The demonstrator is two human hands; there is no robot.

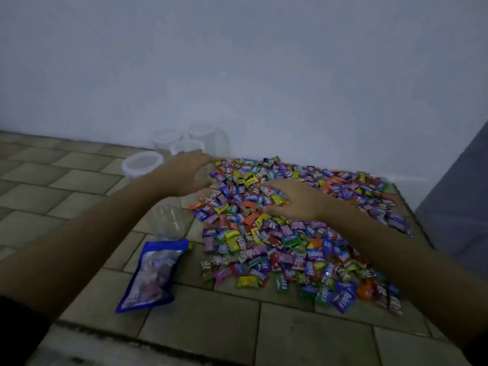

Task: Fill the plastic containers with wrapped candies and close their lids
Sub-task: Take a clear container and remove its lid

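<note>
Cluster of clear plastic containers (165, 140) at the back of the tiled counter (87, 178), against the white wall (237, 62). We count about 4, white-rimmed and round. The picture is too blurred to read their contents or lids. 1 more, the near container (142, 165), stands apart to the left. A clear jar (169, 220) sits by the left forearm.

Wrapped candies (285, 249) lie loose in a wide heap across the counter's right half, with shiny, multicoloured, pillow-shaped wrappers. A blue bag (151, 276) with a clear window lies flat just left of the heap, with candies inside.

Left hand (188, 174) is open, fingers stretched toward the heap's far-left edge, motion-blurred. Right hand (293, 199) rests on the heap, thumb above and fingers curled beneath, gripping a handful of candies.
</note>
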